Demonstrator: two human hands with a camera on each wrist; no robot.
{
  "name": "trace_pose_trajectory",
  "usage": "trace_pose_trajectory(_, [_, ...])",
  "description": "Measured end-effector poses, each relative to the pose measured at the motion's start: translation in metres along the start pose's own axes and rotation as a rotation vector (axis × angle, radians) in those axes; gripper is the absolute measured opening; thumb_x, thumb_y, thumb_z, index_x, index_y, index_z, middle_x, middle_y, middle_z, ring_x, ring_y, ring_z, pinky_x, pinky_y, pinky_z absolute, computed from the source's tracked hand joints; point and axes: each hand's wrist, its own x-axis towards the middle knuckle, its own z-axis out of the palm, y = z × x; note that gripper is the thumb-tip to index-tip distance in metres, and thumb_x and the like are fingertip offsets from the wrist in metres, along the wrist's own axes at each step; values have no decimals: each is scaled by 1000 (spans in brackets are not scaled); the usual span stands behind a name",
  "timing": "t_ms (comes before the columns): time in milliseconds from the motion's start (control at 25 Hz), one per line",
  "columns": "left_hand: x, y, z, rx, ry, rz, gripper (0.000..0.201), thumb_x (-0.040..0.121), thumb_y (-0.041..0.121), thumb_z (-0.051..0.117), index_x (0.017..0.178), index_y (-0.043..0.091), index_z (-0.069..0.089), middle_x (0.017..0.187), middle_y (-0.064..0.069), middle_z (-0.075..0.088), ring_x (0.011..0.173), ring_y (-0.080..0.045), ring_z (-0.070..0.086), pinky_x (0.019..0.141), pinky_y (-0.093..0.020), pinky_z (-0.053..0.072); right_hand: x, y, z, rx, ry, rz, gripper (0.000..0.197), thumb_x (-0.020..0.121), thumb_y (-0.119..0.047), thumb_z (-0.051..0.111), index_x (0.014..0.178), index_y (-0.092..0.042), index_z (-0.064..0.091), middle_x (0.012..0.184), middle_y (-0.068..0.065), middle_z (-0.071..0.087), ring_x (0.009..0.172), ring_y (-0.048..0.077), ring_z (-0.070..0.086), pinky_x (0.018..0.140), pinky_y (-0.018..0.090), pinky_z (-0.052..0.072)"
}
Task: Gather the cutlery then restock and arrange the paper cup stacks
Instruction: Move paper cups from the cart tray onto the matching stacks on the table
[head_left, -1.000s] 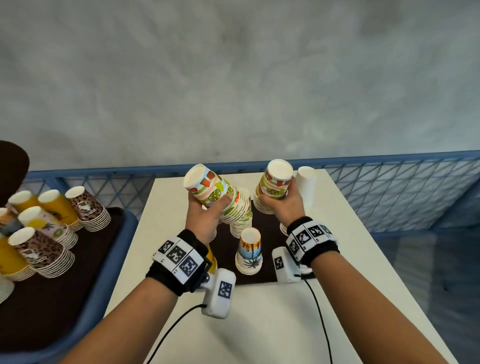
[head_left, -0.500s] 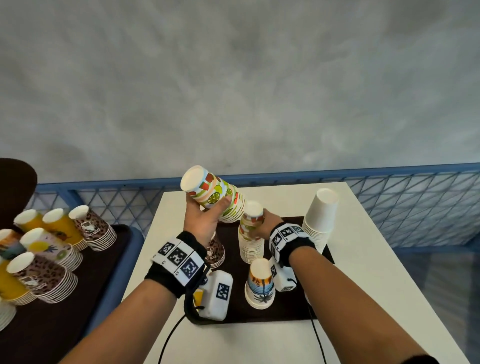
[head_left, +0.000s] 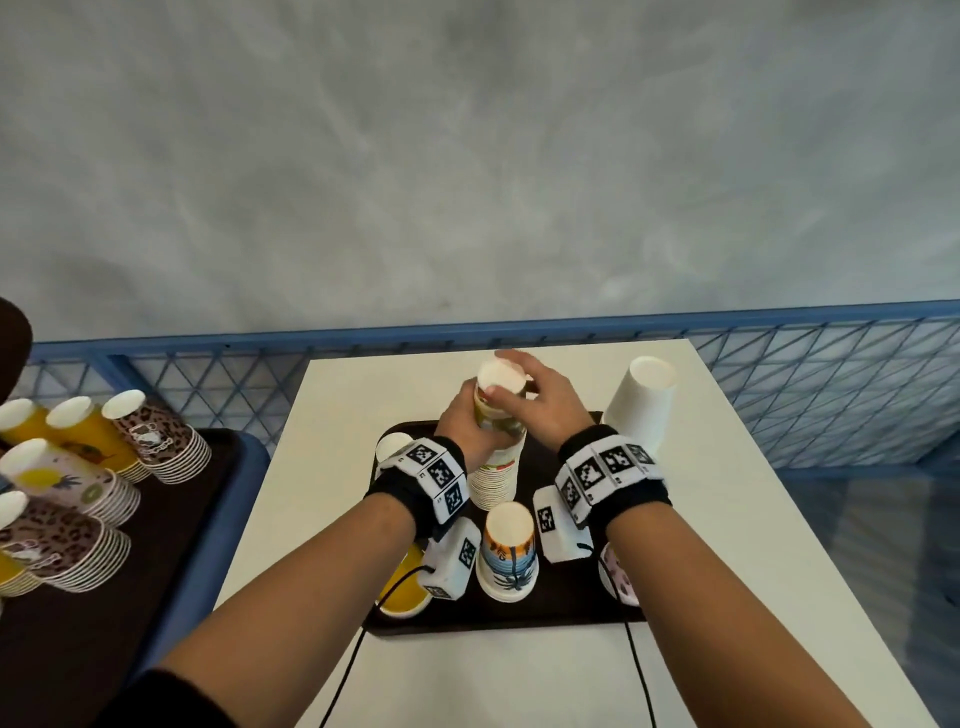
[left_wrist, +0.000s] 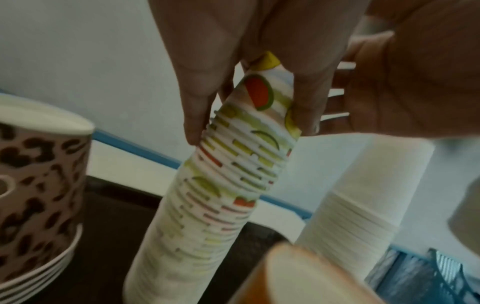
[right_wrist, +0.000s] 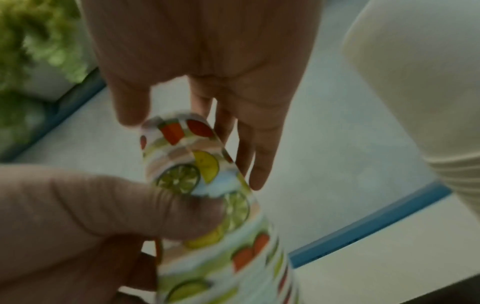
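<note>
A tall stack of fruit-print paper cups (head_left: 496, 467) stands upside down on the dark tray (head_left: 561, 613). My left hand (head_left: 465, 415) grips its upper part; in the left wrist view the thumb and fingers curl round the fruit-print stack (left_wrist: 221, 195). My right hand (head_left: 540, 395) hovers at the top cup, fingers straight behind the fruit-print stack (right_wrist: 221, 246) and thumb near its rim, not clasping it. No cutlery is in view.
On the tray also stand a white cup stack (head_left: 641, 405), a palm-print stack (head_left: 509, 551), a yellow cup (head_left: 402, 592) and a leopard-print stack (left_wrist: 39, 174). More cup stacks (head_left: 67, 467) fill the trolley at left. A blue mesh railing (head_left: 779, 364) runs behind the white table (head_left: 727, 519).
My left hand has brought its tilted fruit-print cups down upright onto the stack on the tray. My right hand has let go of that stack's side and risen to its top.
</note>
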Motion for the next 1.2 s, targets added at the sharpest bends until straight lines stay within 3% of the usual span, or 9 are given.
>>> trace_pose_trajectory(120, [-1, -6, 3, 67, -33, -74, 73, 72, 11, 74, 133, 15, 34, 122, -9, 58, 114, -26, 55, 91, -30, 44, 0, 7, 7, -119, -10, 39, 49, 86, -23, 63, 132, -19, 48, 124, 12, 58, 98, 16, 52, 87, 25, 44])
trace_pose_trajectory(240, [2, -2, -2, 153, -49, -109, 75, 73, 15, 74, 135, 15, 32, 125, -9, 58, 116, -28, 55, 98, -36, 46, -1, 3, 11, -160, 3, 43, 51, 88, -26, 60, 136, -18, 43, 125, 16, 58, 97, 17, 53, 89, 26, 42])
trace_pose_trajectory(400, [-11, -1, -11, 252, -52, -128, 72, 80, 21, 68, 141, 17, 31, 140, -9, 49, 126, -27, 49, 106, -37, 41, -4, -2, 11, -372, 31, 59, 56, 90, -35, 55, 139, -15, 38, 139, 15, 43, 122, 30, 48, 105, 36, 39])
trace_pose_trajectory(520, [-37, -2, -32, 152, 12, -109, 72, 82, 20, 65, 143, 20, 27, 146, -8, 41, 131, -25, 43, 108, -36, 38, -19, -22, 13, -420, 202, 27, 52, 87, -34, 57, 134, -17, 44, 138, 13, 39, 128, 31, 37, 105, 38, 35])
trace_pose_trajectory(680, [-85, -17, -73, -17, 120, -31, 57, 83, 16, 64, 134, 21, 40, 130, -5, 50, 102, -21, 56, 78, -26, 46, -39, -58, 49, -286, 307, -131, 36, 85, -23, 59, 120, -13, 57, 124, 13, 52, 119, 27, 46, 99, 34, 38])
trace_pose_trajectory(840, [-122, -61, -141, -93, 261, -31, 40, 83, 8, 63, 121, 14, 52, 110, -2, 53, 62, -1, 58, 55, -15, 43, -45, -74, 134, -251, 86, -186, 26, 86, -19, 59, 111, -14, 61, 115, 9, 57, 107, 21, 53, 86, 28, 43])
trace_pose_trajectory(920, [-137, -87, -184, -56, 348, -61, 35, 83, 7, 63, 117, 10, 56, 106, -1, 55, 57, 5, 56, 50, -4, 41, -47, -77, 188, -221, -10, -160, 23, 85, -17, 60, 108, -12, 62, 114, 9, 58, 102, 19, 54, 84, 25, 43])
trace_pose_trajectory(1000, [-151, -112, -227, 36, 436, -94, 34, 82, 8, 64, 115, 7, 58, 108, -3, 59, 74, -6, 56, 64, -5, 44, -49, -76, 239, -194, -80, -138, 21, 83, -12, 62, 104, -8, 65, 111, 13, 61, 98, 21, 57, 83, 24, 42])
trace_pose_trajectory(1200, [-197, -193, -354, 372, 775, -243, 37, 78, 15, 65, 115, 11, 59, 126, -17, 51, 119, -32, 48, 102, -34, 35, -53, -79, 375, -248, -334, -123, 24, 80, -9, 65, 103, -4, 65, 109, 16, 64, 102, 27, 60, 89, 25, 41])
